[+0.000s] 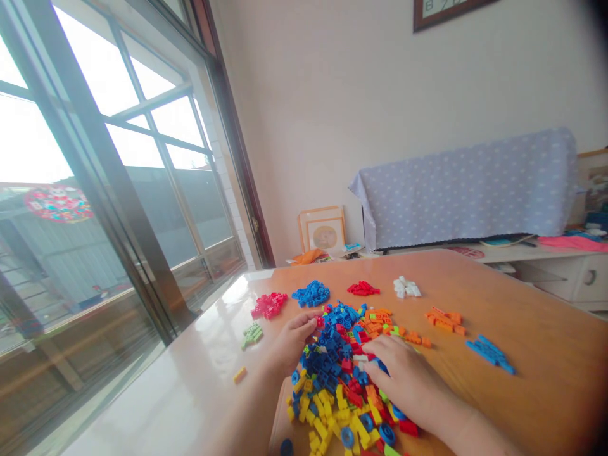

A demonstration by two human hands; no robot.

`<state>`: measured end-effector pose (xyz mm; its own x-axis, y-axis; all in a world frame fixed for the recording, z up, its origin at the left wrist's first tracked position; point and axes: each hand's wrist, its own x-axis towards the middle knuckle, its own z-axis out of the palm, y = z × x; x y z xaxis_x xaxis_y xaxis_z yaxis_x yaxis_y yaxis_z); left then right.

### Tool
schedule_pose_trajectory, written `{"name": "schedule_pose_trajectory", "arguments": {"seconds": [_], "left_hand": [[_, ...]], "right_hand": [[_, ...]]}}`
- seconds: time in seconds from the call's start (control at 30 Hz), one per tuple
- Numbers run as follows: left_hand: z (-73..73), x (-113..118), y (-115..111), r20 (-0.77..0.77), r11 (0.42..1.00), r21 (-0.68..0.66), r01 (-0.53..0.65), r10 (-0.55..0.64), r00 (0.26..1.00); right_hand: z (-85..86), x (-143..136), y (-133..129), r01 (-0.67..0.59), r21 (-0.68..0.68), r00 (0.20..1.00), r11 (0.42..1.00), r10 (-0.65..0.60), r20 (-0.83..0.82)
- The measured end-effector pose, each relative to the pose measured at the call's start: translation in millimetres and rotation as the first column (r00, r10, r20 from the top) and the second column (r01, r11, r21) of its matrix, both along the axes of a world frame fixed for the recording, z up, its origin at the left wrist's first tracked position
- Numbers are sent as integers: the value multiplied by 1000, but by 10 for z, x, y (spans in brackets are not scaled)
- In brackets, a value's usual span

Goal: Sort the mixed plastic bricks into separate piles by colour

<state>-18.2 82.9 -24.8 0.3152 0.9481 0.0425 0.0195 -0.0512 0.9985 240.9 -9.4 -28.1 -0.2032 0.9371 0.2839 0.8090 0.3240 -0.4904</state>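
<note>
A big mixed heap of toy building bricks, mostly blue, yellow, red and orange, lies on the wooden table. At the heap's left side, my left hand pinches a small pinkish-red brick between thumb and fingers. My right hand reaches over the right side of the heap, its fingers stretched out and apart on the bricks. Close to those fingertips lies a white brick. Part of the heap is hidden beneath the right hand.
Sorted piles ring the heap: light green, pink, blue, red, white, orange and long blue pieces. One yellow brick lies alone at left. A window flanks the table.
</note>
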Motion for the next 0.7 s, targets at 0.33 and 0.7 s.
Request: {"name": "schedule_pose_trajectory", "arguments": {"seconds": [0.33, 0.7], "left_hand": [[-83, -27, 81, -3, 985, -2, -173, 173, 985], [55, -250, 212, -40, 867, 128, -481, 489, 871]], "right_hand": [[-20, 14, 9, -7, 7, 1000, 1000, 7, 7], [-14, 12, -13, -2, 46, 1000, 999, 3, -22]]}}
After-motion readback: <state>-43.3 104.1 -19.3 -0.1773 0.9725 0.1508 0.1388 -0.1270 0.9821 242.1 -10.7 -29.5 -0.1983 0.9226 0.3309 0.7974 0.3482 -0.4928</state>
